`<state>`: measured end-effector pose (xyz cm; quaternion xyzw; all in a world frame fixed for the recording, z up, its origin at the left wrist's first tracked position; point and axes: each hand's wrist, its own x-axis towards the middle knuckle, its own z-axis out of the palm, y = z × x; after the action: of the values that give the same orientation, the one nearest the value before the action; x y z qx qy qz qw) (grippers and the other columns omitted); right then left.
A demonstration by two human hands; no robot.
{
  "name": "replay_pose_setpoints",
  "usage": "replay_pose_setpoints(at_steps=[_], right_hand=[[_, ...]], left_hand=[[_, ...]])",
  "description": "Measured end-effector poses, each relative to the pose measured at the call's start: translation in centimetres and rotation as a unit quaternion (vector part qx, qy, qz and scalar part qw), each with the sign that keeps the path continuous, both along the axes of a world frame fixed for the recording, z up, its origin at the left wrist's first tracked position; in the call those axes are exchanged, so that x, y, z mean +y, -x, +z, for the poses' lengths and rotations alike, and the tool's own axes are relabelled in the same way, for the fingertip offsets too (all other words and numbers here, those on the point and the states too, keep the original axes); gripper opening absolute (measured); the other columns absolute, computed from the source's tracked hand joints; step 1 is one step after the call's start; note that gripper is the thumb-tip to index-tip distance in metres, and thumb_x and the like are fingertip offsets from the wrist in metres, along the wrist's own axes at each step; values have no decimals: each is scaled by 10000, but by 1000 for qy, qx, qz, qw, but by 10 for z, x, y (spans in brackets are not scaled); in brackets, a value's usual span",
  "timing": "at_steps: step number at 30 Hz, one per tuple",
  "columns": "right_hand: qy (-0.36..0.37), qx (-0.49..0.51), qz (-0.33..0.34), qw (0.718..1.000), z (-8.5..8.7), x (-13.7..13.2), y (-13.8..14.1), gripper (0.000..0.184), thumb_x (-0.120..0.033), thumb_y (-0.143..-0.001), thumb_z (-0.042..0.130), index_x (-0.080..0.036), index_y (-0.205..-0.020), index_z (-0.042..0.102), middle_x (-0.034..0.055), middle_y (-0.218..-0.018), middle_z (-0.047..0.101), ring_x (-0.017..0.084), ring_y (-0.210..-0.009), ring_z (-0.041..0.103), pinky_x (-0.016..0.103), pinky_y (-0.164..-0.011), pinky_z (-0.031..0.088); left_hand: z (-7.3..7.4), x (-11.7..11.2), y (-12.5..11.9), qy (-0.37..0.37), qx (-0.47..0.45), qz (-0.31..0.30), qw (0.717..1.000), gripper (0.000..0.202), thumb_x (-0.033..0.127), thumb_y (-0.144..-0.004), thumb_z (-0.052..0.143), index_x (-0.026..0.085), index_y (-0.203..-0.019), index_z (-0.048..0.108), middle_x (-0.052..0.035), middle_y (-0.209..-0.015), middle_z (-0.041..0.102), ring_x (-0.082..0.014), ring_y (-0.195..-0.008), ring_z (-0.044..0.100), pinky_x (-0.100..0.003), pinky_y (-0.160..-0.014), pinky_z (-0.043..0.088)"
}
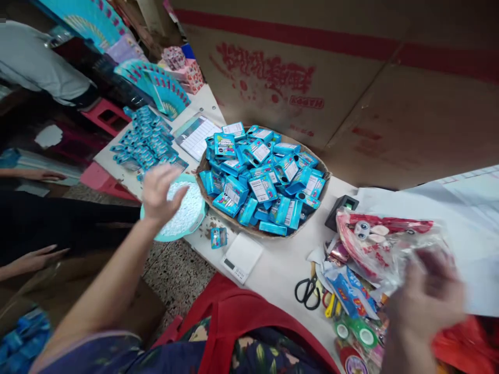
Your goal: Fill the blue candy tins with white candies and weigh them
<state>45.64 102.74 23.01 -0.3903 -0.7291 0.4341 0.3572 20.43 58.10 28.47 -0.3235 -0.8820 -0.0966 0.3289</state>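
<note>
My left hand [159,191] reaches out over a teal plastic dish [197,221] filled with small white pieces, fingers apart and a little blurred, nothing visibly in them. Right of the dish stands a wicker basket [326,183] piled with small blue boxes [262,179]. My right hand [423,306] is at the lower right, blurred, its fingers closed on the edge of a clear plastic bag [384,241] holding a red toy with googly eyes.
A small white scale [241,256], one loose blue box [218,237], black scissors [307,291] and tape rolls [360,335] lie on the white table. More blue boxes [146,143] and teal fans [163,88] lie at the far left. Cardboard [331,72] stands behind. Another person's hand [37,258] is at left.
</note>
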Motion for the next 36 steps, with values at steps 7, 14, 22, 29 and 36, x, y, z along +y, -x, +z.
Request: replay_pose_setpoints(at_steps=[7,14,22,29,36], right_hand=[[78,-106,341,931,-112,-168,-62,365,-418,-811,585,-272,-1146,574,97,-1126,605,286,-1009,604,493,-829,545],[13,-134,474,870,-142,-188,-84,299,-402,-835,582,-243,-1086,612,74,-1059,632,257,-1022,599,443,-889,516],[8,-178,345,921,-144,-223,-91,310,-448,-843,559,-222,-1050,614,81,-996,640,260,-962,607,436,-838,517],[45,-213,275,936,-142,-300,-68,306,-423,-858,547,-196,-1054,608,88,-1022,635,241,-957,598,404,-847,503],[69,-235,205,948,-140,-342,-74,305,-398,-868,541,-193,-1085,600,94,-1056,630,228,-995,599,394,-893,488]], left_hand=[[-179,-75,-198,-100,-279,220,929,331,345,-877,493,190,-1170,501,-111,-1086,578,-236,-1061,546,-422,-942,468],[-199,-72,-212,-55,-357,150,920,351,320,-901,453,186,-1223,485,-110,-1173,558,-214,-1132,520,-375,-980,448],[-202,-33,-117,-13,-309,70,948,410,397,-850,558,195,-1206,539,-125,-1104,568,-256,-1057,547,-359,-878,473],[-211,-44,-76,17,-346,-42,937,236,311,-915,451,191,-1035,614,-79,-954,622,-209,-911,593,-330,-793,485],[-199,-64,-73,-42,-338,-187,921,261,311,-915,465,188,-1107,590,-80,-1082,624,-189,-1038,576,-326,-938,464]])
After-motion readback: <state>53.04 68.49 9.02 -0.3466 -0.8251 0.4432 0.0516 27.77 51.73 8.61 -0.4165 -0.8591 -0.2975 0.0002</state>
